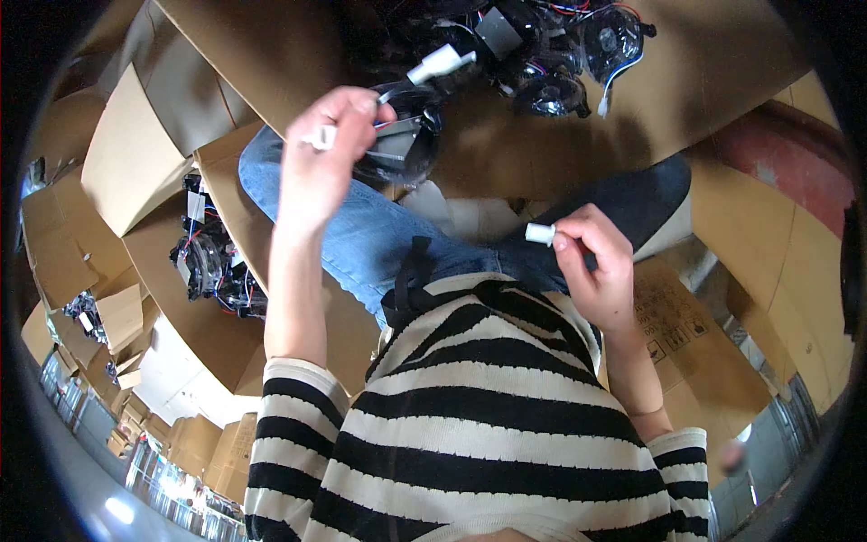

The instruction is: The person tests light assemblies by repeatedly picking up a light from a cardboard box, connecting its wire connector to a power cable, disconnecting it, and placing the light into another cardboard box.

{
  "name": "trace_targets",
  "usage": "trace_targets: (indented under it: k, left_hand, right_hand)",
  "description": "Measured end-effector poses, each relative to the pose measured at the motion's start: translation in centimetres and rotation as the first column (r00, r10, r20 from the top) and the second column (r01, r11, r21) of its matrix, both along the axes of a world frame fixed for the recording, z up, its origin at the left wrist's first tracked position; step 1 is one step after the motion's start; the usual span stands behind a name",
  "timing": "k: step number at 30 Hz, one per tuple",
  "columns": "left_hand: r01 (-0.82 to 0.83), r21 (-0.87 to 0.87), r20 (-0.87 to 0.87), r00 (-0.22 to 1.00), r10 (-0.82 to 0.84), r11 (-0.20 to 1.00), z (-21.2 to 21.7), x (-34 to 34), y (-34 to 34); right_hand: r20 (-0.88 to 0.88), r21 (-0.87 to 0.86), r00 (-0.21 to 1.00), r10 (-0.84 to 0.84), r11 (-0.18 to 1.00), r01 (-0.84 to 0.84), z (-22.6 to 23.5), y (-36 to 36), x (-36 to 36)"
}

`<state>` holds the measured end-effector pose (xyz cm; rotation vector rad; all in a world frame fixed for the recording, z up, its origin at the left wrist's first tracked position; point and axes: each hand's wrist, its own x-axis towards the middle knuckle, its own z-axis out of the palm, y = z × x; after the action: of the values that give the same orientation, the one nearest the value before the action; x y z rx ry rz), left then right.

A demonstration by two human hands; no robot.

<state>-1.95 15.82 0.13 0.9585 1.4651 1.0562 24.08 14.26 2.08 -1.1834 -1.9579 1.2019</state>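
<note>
My left hand [327, 154] is closed in a pinch round a thin wire lead near a white plug connector [440, 63], which points away to the far right. Just beyond the fingers is a round black part with a grey plate [397, 149]; whether the hand also grips it is hidden. Against the palm side a small white piece [321, 136] pokes out between the fingers. Above my lap, my right hand [593, 262] pinches a small white plastic connector [540, 234] between thumb and finger, apart from the left hand.
Ahead, a cardboard surface [713, 63] bears a heap of black round parts [614, 41] with coloured wires. On the left, an open carton [172, 271] holds more such parts [203, 253]. A printed cardboard sheet [673, 334] lies at right, beside a red surface [795, 163].
</note>
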Motion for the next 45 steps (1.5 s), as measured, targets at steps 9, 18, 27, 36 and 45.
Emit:
trace_targets:
  k: [9,18,27,36,45]
  left_hand:
    - [-0.317,0.166,0.311,0.916,0.255,0.934,0.2,-0.2,-1.0]
    - [-0.708,0.573,-0.016,0.495,0.869,0.414,15.1,-12.3,-11.9]
    - [-0.488,0.205,-0.966,0.038,0.255,0.849,6.5,-22.7,-18.7]
    - [-0.095,0.005,-0.299,0.950,0.092,0.995,-8.8,0.1,0.1]
    - [-0.015,-0.710,-0.516,0.691,-0.506,0.704,-29.1,0.5,8.1]
  right_hand:
    - [-0.004,0.011,0.999,0.046,0.999,-0.046,0.0,-0.4,-0.3]
    - [-0.011,-0.040,1.000,0.024,0.999,-0.025,-0.3,-0.4,0.2]
    - [-0.030,-0.020,0.994,0.107,0.994,-0.108,-0.6,0.3,-0.3]
    - [0.075,-0.046,0.994,0.084,0.996,-0.081,-1.2,0.3,-0.4]
    - [0.206,-0.200,0.979,0.003,0.979,0.039,-1.0,0.6,-0.3]
